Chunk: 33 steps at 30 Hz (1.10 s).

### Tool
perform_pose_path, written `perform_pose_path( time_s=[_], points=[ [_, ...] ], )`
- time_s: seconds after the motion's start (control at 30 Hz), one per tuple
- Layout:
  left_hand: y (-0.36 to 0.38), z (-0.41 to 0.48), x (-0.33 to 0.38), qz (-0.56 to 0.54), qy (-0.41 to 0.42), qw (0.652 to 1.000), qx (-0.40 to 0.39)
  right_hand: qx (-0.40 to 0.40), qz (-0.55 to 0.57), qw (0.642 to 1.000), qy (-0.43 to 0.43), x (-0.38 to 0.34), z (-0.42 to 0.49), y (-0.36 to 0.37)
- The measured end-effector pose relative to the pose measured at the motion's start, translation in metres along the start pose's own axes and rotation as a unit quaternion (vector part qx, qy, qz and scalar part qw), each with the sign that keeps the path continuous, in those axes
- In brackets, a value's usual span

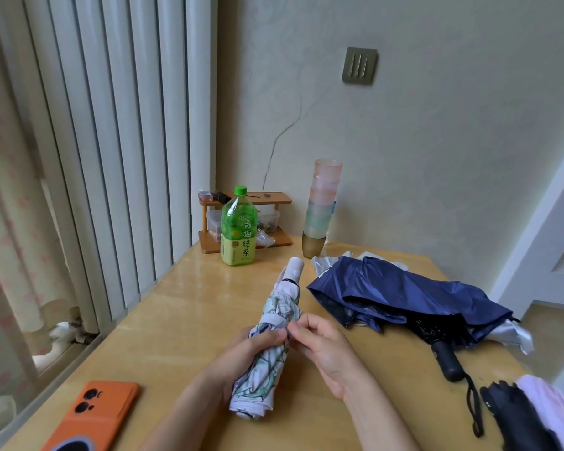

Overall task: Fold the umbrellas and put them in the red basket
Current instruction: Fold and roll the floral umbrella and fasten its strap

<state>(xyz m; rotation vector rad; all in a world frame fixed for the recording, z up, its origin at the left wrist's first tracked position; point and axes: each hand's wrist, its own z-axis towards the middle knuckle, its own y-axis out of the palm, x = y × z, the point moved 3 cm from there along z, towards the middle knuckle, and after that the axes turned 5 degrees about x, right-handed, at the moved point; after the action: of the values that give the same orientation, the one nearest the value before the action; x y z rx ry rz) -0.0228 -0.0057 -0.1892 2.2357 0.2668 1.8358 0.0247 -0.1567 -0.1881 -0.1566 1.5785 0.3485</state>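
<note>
A folded white umbrella with a green leaf print (274,323) stands tilted over the wooden table (183,320), its white handle pointing away from me. My left hand (248,353) grips its rolled canopy around the middle. My right hand (323,343) pinches the end of the umbrella's closing strap at the canopy's right side. A navy blue umbrella (404,297) lies loosely collapsed on the table to the right, its black handle (445,359) toward me. No red basket is in view.
A green tea bottle (239,227), a small wooden rack (241,219) and a stack of coloured cups (321,209) stand at the table's far side. An orange phone (93,415) lies at the near left. Black and pink fabric (528,415) shows at the bottom right.
</note>
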Motion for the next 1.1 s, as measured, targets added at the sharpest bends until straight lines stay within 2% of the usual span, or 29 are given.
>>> perform_pose_path(
  time_s=[0.23,0.43,0.6,0.8,0.93,1.1],
  points=[
    [-0.002,-0.001,-0.002,-0.012,0.001,1.0,-0.014,0.005,-0.016,1.0,-0.023,0.006,0.002,0.0],
    [-0.005,0.0,-0.004,-0.013,-0.001,1.0,-0.003,0.014,-0.1,0.993,-0.06,0.003,0.0,0.002],
    [-0.006,0.002,-0.004,0.014,0.001,1.0,-0.005,0.034,-0.135,0.989,-0.056,0.003,-0.002,0.001],
    [-0.006,0.004,-0.005,0.015,-0.044,0.998,-0.03,0.029,-0.099,0.993,-0.058,-0.001,-0.011,-0.001],
    [-0.008,0.003,-0.004,0.03,-0.041,0.997,-0.061,0.062,-0.031,0.996,-0.061,-0.004,-0.015,0.0],
    [-0.012,0.002,-0.002,0.039,-0.028,0.998,-0.042,0.053,-0.011,0.996,-0.066,-0.003,-0.018,0.0]
  ],
)
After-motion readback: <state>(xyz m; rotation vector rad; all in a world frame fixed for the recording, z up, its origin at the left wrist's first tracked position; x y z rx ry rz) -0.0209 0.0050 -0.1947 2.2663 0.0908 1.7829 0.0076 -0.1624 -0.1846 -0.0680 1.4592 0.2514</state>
